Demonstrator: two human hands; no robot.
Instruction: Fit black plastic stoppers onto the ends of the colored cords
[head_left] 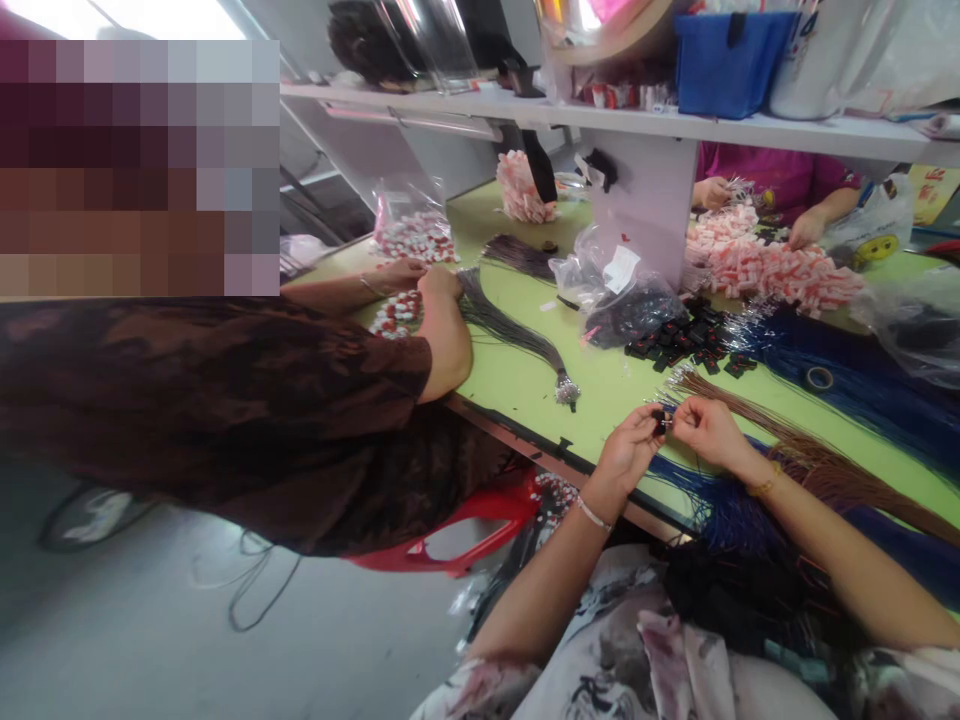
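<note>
My left hand [630, 447] pinches a small black plastic connector housing [660, 421] above the table's front edge. Close beside it, my right hand [709, 430] is closed, its fingertips at the connector on what looks like the end of a thin wire; the exact contact is too small to make out. Blue wires [731, 500] hang over the edge below my hands. Just behind lies a bundle of brown wires [787, 425] with silvery ends. Beyond that is a pile of black connectors [690, 335] with bits of red.
To the left a co-worker's hands [439, 283] are at a dark wire bundle [517, 325] and red-and-white parts [397, 313]. Another person across the table handles pink-and-white pieces [772, 262]. A shelf [600, 117] with a blue bin [731, 65] overhangs the table. A red stool [465, 530] stands below.
</note>
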